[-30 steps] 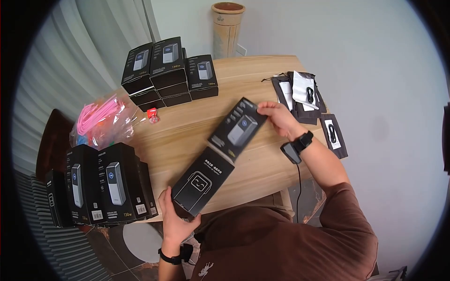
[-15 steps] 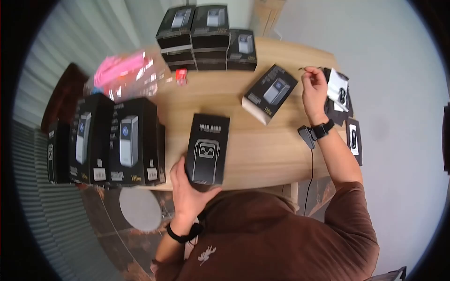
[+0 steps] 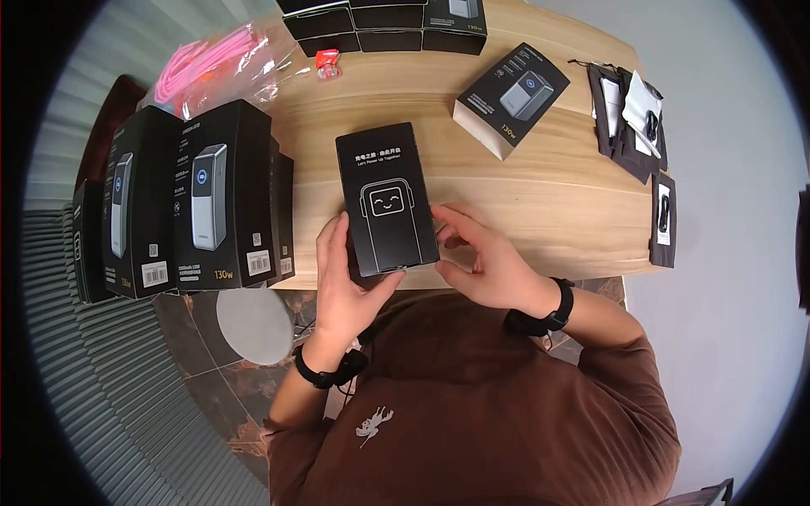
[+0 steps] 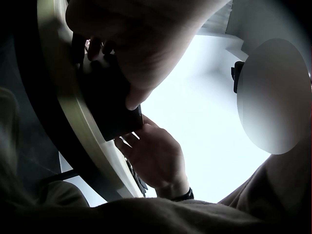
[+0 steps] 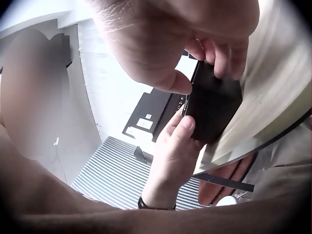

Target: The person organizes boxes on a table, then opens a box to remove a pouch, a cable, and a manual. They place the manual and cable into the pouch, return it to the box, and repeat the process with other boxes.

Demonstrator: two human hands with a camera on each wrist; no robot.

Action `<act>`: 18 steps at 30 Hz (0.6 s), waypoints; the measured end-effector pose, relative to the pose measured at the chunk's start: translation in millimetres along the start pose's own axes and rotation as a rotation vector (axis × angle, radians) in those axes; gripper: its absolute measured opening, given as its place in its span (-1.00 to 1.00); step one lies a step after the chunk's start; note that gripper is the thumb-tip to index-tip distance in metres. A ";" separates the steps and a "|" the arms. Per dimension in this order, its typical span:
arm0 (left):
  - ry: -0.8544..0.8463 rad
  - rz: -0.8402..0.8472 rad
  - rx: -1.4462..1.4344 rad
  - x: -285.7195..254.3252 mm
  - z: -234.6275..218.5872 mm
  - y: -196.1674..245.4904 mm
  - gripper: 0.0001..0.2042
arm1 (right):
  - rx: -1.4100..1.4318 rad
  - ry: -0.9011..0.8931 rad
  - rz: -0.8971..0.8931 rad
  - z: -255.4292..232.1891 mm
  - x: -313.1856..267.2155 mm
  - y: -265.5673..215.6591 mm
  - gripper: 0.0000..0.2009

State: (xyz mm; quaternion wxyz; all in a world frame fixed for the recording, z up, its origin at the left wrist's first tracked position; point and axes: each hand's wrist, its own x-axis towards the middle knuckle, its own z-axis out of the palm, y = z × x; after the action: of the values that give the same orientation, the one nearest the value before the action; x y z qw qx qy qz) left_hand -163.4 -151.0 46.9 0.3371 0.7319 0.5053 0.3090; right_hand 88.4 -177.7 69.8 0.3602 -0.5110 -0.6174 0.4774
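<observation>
A black box (image 3: pixel 388 194) with a white smiling-face drawing lies in front of the person over the table. My left hand (image 3: pixel 344 287) grips its near left corner, fingers along the left side and thumb at the near end. My right hand (image 3: pixel 494 266) is at the box's right side, its index fingertip against the edge and its thumb by the near right corner. In the right wrist view, the box's dark side (image 5: pixel 214 102) shows below the right hand's fingers. A black box sleeve (image 3: pixel 515 97) with a power bank picture and a white lower edge lies farther back to the right.
Several black power bank boxes (image 3: pixel 224 194) stand at the left table edge; more are stacked at the back (image 3: pixel 388 40). A clear bag with pink cords (image 3: pixel 207 67) and a small red item (image 3: pixel 328 64) lie back left. Dark pouches with cables (image 3: pixel 629 122) lie at the right.
The right hand has drawn the sleeve off the box, let it go at the back right, and come back to the box's right side. The left hand has kept hold of the box.
</observation>
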 end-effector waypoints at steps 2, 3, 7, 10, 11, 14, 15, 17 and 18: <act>-0.003 0.027 -0.001 -0.3 -1.1 3.6 0.03 | -0.045 0.009 -0.012 -1.0 -0.7 -4.5 -0.25; -0.006 0.038 -0.001 -1.0 -1.2 5.2 0.02 | -0.059 0.024 -0.052 1.1 -1.8 1.0 -0.26; -0.043 -0.042 -0.117 -4.6 2.5 6.4 0.00 | -0.095 0.037 -0.079 0.2 -7.2 -1.9 -0.27; -0.046 -0.041 -0.215 -4.3 2.4 5.2 -0.02 | -0.147 0.040 -0.177 -1.5 -9.9 1.4 -0.25; -0.036 -0.013 -0.254 -3.7 1.5 5.9 -0.03 | -0.116 0.045 -0.181 -1.8 -9.6 0.8 -0.25; -0.008 0.083 -0.280 1.4 -6.5 10.0 -0.05 | -0.055 0.082 -0.211 -4.1 -8.9 -3.8 -0.27; 0.005 0.119 -0.274 4.7 -8.4 11.1 -0.06 | -0.058 0.103 -0.241 -5.7 -5.9 -5.6 -0.28; -0.015 0.110 -0.437 10.8 -6.1 10.9 -0.09 | -0.077 0.182 -0.316 -8.7 4.8 -8.0 -0.32; -0.023 0.094 -0.492 14.0 -4.6 10.8 -0.11 | -0.093 0.239 -0.359 -10.3 14.2 -8.2 -0.33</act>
State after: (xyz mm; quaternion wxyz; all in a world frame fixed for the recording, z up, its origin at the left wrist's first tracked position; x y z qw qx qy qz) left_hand -157.1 -139.7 59.9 0.4960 0.6539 0.3766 0.4296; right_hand 92.5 -161.8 79.9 0.4861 -0.4619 -0.6728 0.3125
